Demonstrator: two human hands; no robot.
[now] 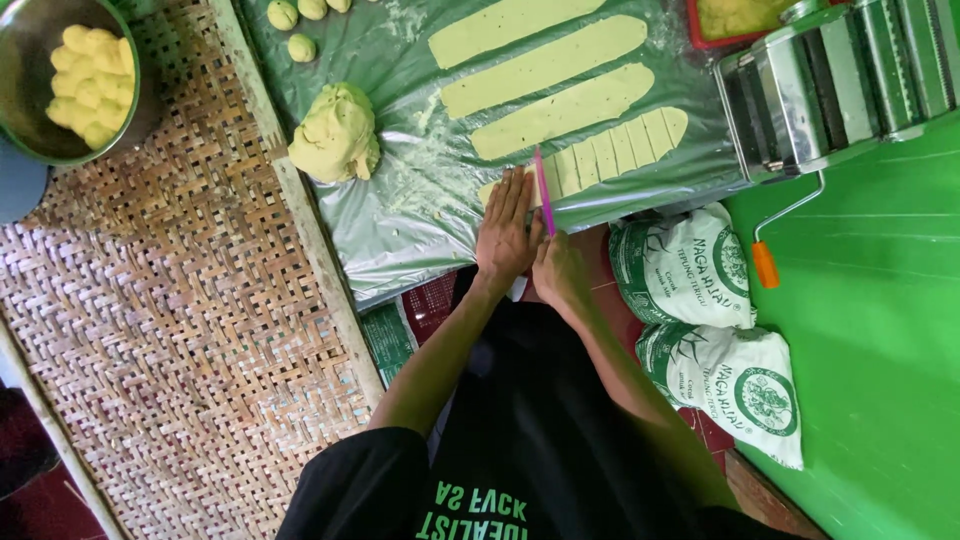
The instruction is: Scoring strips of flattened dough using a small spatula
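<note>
My left hand (505, 228) lies flat, fingers together, on the near end of a pale green-yellow dough strip (618, 152) that is cut crosswise into several small pieces. My right hand (558, 268) sits just beside it, gripping a thin pink blade-like tool (543, 188) that stands on the strip at the edge of my left hand. Three longer uncut dough strips (545, 65) lie beyond it on a clear plastic sheet (400, 215) dusted with flour.
A big dough lump (336, 134) and small dough balls (300, 46) rest on the sheet's left. A metal bowl (20, 120) of dough balls sits on a woven bamboo mat (180, 300). A steel dough roller machine (830, 80) with an orange-handled crank (765, 263) stands right, above two flour bags (690, 265).
</note>
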